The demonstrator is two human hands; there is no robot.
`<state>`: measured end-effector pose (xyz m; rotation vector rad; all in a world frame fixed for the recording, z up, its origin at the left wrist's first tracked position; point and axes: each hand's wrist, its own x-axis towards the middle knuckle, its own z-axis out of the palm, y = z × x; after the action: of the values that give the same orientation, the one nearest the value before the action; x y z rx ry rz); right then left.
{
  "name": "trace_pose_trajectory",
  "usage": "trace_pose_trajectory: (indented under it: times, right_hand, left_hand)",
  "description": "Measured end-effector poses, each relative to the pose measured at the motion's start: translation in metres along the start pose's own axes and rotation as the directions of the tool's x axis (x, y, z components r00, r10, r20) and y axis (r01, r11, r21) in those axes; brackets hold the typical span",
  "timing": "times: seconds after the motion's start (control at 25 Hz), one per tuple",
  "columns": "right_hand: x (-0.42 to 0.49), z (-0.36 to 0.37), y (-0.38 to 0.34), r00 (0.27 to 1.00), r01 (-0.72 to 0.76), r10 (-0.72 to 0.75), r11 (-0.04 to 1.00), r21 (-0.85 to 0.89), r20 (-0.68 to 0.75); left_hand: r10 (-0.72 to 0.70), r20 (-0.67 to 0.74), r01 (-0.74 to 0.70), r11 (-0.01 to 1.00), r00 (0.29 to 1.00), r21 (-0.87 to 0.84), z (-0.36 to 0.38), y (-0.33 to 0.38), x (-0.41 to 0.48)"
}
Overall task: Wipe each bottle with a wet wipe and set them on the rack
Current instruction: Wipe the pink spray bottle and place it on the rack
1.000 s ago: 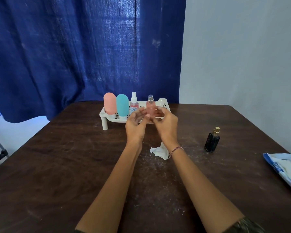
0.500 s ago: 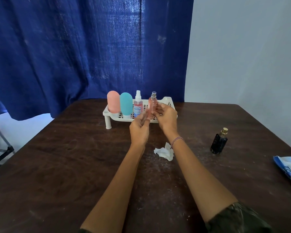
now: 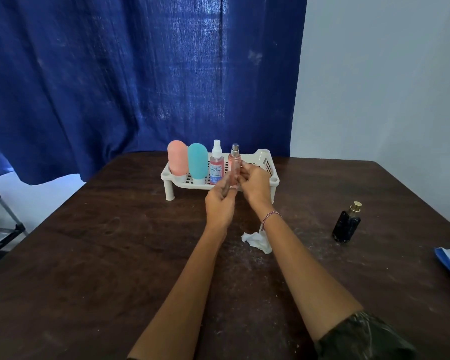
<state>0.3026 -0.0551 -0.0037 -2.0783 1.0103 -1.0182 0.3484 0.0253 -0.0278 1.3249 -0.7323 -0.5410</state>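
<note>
On the white rack at the far side of the bench, a pink tube bottle, a teal tube bottle and a clear spray bottle stand in a row, so a slim pink spray bottle coming down just beside them could knock the nearest over. The left hand pinches its base and the right hand curls round its side. A crumpled wet wipe lies nearer on the bench, and the black perfume bottle stands well apart to the right, likely unwiped and easily toppled by a hasty reach.

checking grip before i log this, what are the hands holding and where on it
Both hands, left hand and right hand, hold the slim pink spray bottle by its lower body.
</note>
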Motion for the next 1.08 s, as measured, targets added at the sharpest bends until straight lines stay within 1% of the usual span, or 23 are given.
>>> trace_pose_trajectory:
  times: [0.28,0.48,0.6,0.68,0.76,0.92,1.0,1.08]
  right_hand:
    - [-0.004,0.001,0.0,1.0,0.006,-0.006,0.999,-0.039,0.007]
    - [-0.009,0.002,-0.002,1.0,-0.025,0.025,0.999,-0.04,-0.008]
    - [-0.011,0.0,-0.004,0.999,-0.044,0.042,0.998,-0.048,-0.035]
    - [-0.013,-0.004,-0.007,0.998,-0.038,0.033,0.996,-0.085,-0.058]
    - [-0.016,-0.01,-0.009,0.997,-0.025,0.016,0.993,-0.115,-0.072]
    - [-0.03,-0.024,-0.014,0.988,-0.031,0.023,0.998,-0.051,-0.15]
    - [-0.04,-0.03,-0.016,0.985,-0.015,0.012,1.0,-0.017,-0.174]
    - [-0.048,-0.038,-0.02,0.98,0.008,-0.007,1.0,0.001,-0.197]
  left_hand:
    - [0.0,0.037,0.0,1.0,0.999,0.004,0.001,-0.001,0.001]
    - [-0.017,0.045,0.017,1.0,0.999,-0.004,0.001,-0.001,0.001]
    - [-0.005,0.053,0.006,1.0,0.999,-0.019,0.001,0.0,0.0]
    - [0.003,0.043,-0.001,0.999,0.999,-0.043,0.001,0.001,-0.002]
    - [0.025,0.034,-0.024,0.999,0.999,-0.029,0.001,0.004,-0.004]
    - [0.078,0.049,-0.079,0.996,0.996,0.03,0.002,0.011,-0.015]
    - [0.091,0.065,-0.096,0.993,0.994,0.074,0.004,0.013,-0.025]
    - [0.099,0.081,-0.105,0.991,0.992,0.083,0.006,0.015,-0.034]
